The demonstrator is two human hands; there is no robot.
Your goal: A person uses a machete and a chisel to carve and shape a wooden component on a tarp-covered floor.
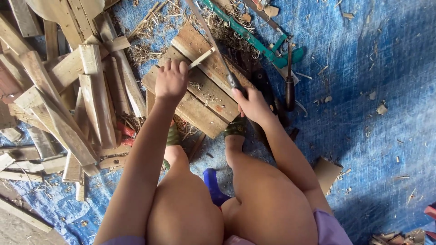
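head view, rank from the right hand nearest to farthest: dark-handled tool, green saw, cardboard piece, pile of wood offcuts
1. dark-handled tool, just right of the right hand.
2. green saw, above the hand on the tarp.
3. cardboard piece, lower right; close to the saw's distance, hard to split.
4. pile of wood offcuts, far left.

A blue tarpaulin (377,68) covers the floor, strewn with pale wood shavings (145,52) and small chips. Along its left edge lies a loose heap of rough timber offcuts (68,104), slats crossing one another at all angles, with something red (125,131) showing beneath them. Near the top edge rests a green-framed saw (254,43), and just beside it a dark-handled tool (289,86) lies on the tarpaulin. A small square of cardboard (327,173) sits toward the lower right.
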